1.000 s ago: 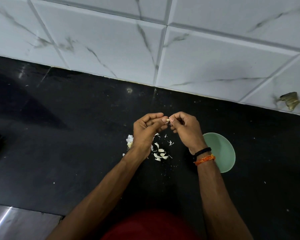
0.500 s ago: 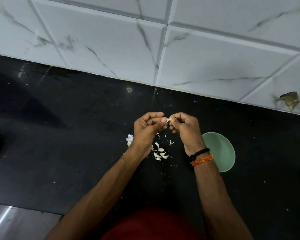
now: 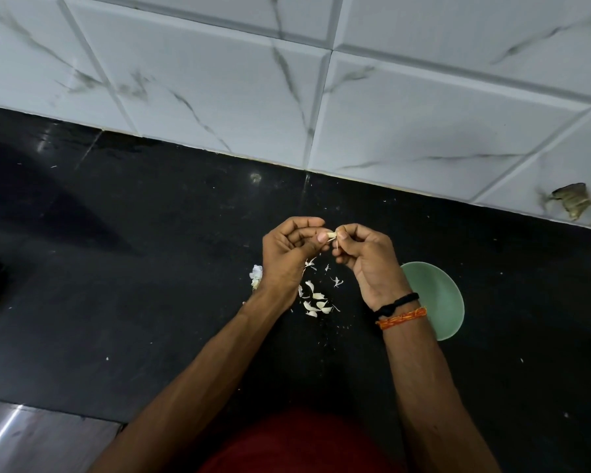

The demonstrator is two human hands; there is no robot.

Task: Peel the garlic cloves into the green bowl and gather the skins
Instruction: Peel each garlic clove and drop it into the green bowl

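Two hands are working one garlic clove (image 3: 331, 235) w/ fingertips meeting above the black counter (image 3: 151, 268). Left hand (image 3: 289, 257) is pinching the clove's left end, thumb tip pressing on it, other fingers curled in. Right hand (image 3: 367, 257) is pinching at the clove's right end, fingers curled; a thin strip of skin is hanging down just beside its thumb, so the peel appears part-lifted, not off. Clove's long axis is running roughly left-to-right, bridging the two hands; too small to tell how much skin is remaining.

Key relation: the green bowl (image 3: 447, 302) is lying below and to the right of the right hand, partly hidden behind that wrist, rim just beside the black and orange wrist bands (image 3: 401, 308). Right hand is clearly nearer the bowl; left hand is well apart from it. Judgement: once bare, the clove is best dropped by the right hand, moving back toward the body and outward.

Loose skins (image 3: 316, 303) are lying scattered on the counter below the gap between the hands, nearer the left wrist. A garlic remnant (image 3: 256, 275) is sitting just beside the left hand's outer edge. Judgement: left hand is better placed for gathering. Bowl contents: can't tell.
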